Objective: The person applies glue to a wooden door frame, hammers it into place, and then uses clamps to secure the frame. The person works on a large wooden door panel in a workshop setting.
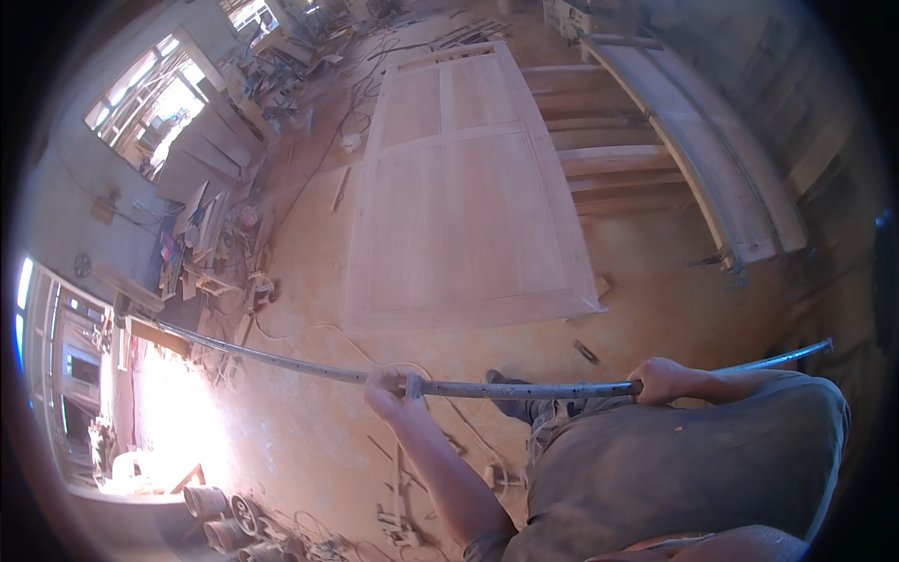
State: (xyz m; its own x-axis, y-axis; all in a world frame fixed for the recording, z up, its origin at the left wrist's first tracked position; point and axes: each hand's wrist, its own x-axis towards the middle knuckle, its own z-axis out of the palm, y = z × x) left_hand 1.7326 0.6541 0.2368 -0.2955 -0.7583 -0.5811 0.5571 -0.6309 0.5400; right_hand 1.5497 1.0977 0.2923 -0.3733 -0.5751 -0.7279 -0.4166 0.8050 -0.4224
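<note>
A long grey metal bar clamp (524,390) with small holes along it stretches crosswise in front of my body. My left hand (390,393) is closed around the bar, right beside its small sliding jaw (413,386). Farther right, my right hand (661,380) wraps round the same bar close to my chest. Beyond the right hand, the bar's blue-grey end (796,355) sticks out past my arm. Ahead of the bar lies a large pale wooden panelled door (459,220), which neither hand touches.
Wooden beams (618,161) run from the door toward another long wooden panel (702,131) on the right. Cables (304,192) trail over the dusty floor. Wood scraps (211,239) pile along the left wall, and buckets (206,501) stand at the lower left near a bright doorway.
</note>
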